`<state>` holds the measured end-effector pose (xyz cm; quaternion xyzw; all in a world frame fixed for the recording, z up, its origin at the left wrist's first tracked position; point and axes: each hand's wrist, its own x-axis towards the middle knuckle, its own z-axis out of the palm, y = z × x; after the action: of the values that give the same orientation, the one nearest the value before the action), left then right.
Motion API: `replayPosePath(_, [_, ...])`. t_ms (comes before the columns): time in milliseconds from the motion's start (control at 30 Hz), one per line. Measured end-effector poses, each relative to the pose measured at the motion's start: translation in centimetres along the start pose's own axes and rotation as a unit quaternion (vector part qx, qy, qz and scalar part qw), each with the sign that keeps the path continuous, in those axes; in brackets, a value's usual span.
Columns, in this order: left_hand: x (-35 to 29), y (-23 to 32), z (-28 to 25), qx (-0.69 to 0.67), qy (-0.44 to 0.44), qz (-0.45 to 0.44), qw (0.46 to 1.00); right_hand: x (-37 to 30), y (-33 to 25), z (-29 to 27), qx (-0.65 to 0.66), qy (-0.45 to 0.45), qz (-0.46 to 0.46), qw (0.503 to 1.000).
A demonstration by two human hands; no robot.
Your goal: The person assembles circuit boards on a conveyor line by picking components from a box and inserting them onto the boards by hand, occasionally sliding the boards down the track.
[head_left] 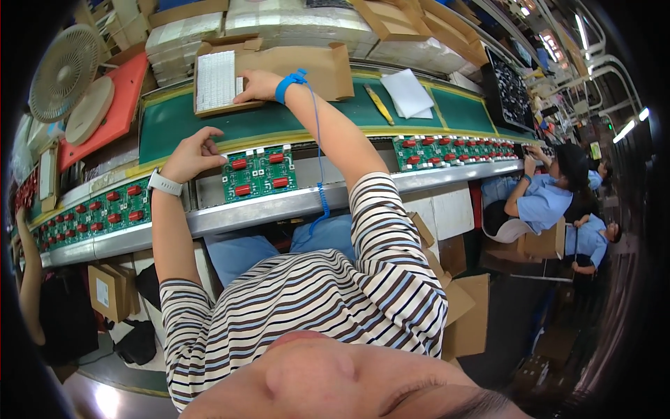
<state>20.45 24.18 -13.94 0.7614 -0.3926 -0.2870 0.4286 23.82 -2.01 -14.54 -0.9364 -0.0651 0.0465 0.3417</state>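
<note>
At the cardboard box on the bench, my right hand (259,85), wearing a blue wrist strap (290,84), has its thumb and index finger around a small white part (239,85). Beside it, tightly packed rows of white parts (216,77) fill the left side of the box. My left hand (193,156), with a pale watch on the wrist, is half curled, thumb and fingers apart, holding nothing I can see. Its thumb tip is close to the upper left corner of a green circuit board (259,176) with red block components; whether they touch, I cannot tell.
More circuit boards line the rail on the left (95,212) and right (453,151). A yellow-handled tool (379,105) and white sheets (407,94) lie on the green mat. A fan (65,73) stands at far left. The strap's blue coiled cord (322,199) hangs over the metal rail. Co-workers sit both sides.
</note>
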Motion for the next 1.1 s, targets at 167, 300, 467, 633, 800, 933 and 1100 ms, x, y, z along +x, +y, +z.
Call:
replayPosePath(167, [2.3,-1.6,-0.1,-0.133,0.147,0.018,0.980,-0.2,1.6,-0.3,-0.003,0.034,0.025,0.999])
replayPosePath(300, [2.6,-0.4,0.9,-0.270,0.235,0.026,0.933,-2.4,-1.3,-1.4,-0.004,0.126,0.013,0.992])
replayPosePath(467, [2.9,3.8,3.9,-0.491,0.139,0.048,0.859,-9.8,-8.1,-1.0,0.091,0.140,-0.112,0.980])
replayPosePath(633, [2.1,5.4,7.0,-0.604,0.009,0.044,0.796,-16.9,-10.5,0.2,-0.032,0.172,-0.096,0.980])
replayPosePath(800, [0.6,6.9,10.3,-0.509,0.015,-0.059,0.859,-20.5,-8.0,2.7,-0.030,0.259,-0.165,0.951])
replayPosePath(933, [0.1,6.0,10.5,-0.364,-0.075,-0.081,0.925,-21.4,-6.3,4.1,0.090,0.195,-0.031,0.976])
replayPosePath(1100, [0.1,5.6,10.9,-0.248,-0.094,-0.093,0.960,-23.3,-6.2,3.4,0.148,0.128,-0.003,0.981])
